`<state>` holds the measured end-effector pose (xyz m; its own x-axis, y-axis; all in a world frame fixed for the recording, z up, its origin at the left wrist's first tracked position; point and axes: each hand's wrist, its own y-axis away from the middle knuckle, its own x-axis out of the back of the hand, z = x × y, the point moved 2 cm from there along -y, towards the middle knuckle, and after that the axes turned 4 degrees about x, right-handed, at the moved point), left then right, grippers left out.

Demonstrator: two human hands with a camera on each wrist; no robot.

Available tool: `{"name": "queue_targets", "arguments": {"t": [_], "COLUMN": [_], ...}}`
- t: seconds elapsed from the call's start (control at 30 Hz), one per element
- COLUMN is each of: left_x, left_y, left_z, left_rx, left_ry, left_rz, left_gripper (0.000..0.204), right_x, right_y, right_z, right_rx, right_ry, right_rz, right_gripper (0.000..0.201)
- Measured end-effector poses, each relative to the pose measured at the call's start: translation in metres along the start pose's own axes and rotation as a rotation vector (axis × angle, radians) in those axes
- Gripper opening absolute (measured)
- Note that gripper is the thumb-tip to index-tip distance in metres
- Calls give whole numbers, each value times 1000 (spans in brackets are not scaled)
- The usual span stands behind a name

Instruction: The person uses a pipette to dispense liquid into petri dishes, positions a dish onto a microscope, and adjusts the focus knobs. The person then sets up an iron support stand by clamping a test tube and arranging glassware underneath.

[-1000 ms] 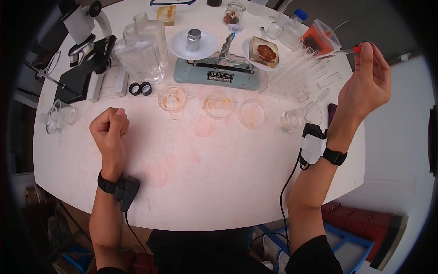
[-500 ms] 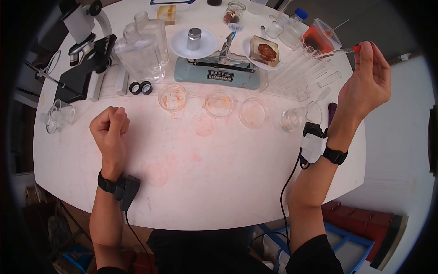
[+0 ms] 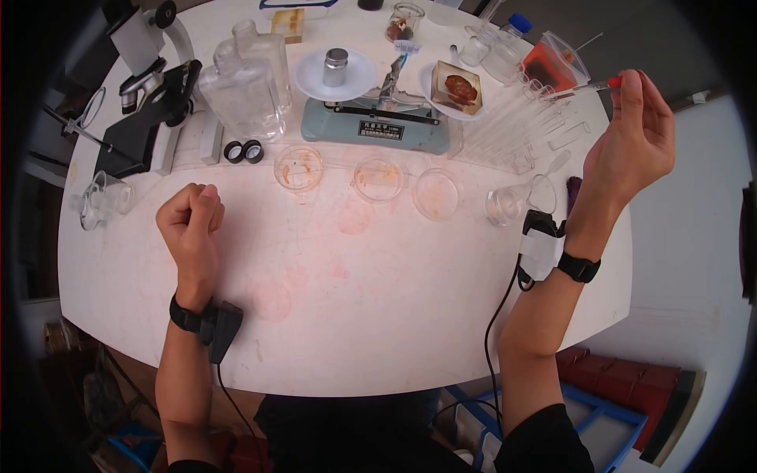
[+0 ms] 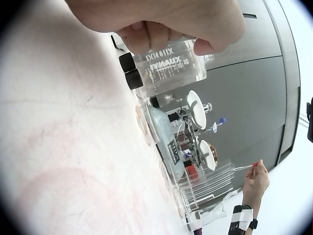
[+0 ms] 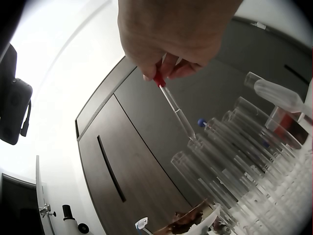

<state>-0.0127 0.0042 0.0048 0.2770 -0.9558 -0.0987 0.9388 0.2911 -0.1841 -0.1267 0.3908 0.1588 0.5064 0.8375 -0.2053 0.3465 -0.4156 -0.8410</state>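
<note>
My right hand (image 3: pixel 633 146) is raised at the far right and pinches the red rubber bulb (image 5: pixel 159 80) of a glass dropper (image 5: pixel 176 108). The dropper slants down, its tip right at the mouth of one of several clear test tubes (image 5: pixel 230 159) standing in a rack. In the right wrist view the bulb is partly hidden by fingers. My left hand (image 3: pixel 191 234) is curled into a fist at the left of the table, thumb over the index finger, with nothing visible in it. Before it stand two black-rimmed eyepieces (image 3: pixel 243 152) and clear square bottles (image 4: pixel 171 73).
A blue pan balance (image 3: pixel 331 126) carries a silver weight (image 3: pixel 335 69) and a resin block (image 3: pixel 456 91). Three glass petri dishes (image 3: pixel 438 195) lie before it. A conical flask (image 3: pixel 505 206) sits near the right forearm; a microscope (image 3: pixel 146 59) and beakers (image 3: pixel 102 199) are at left.
</note>
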Motion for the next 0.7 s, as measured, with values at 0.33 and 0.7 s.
{"name": "queue_targets", "arguments": {"t": [0.33, 0.7], "left_x": [2, 1], "left_y": [0, 0], "left_z": [-2, -1], "left_rx": [-12, -14], "left_ry": [-1, 0], "left_rz": [1, 4], "left_gripper": [38, 39], "right_x": [1, -1], "right_y": [1, 1], "right_z": [0, -1], "right_rx": [4, -4], "right_ry": [9, 3], "right_rz": [-4, -9], "right_gripper": [23, 23]}}
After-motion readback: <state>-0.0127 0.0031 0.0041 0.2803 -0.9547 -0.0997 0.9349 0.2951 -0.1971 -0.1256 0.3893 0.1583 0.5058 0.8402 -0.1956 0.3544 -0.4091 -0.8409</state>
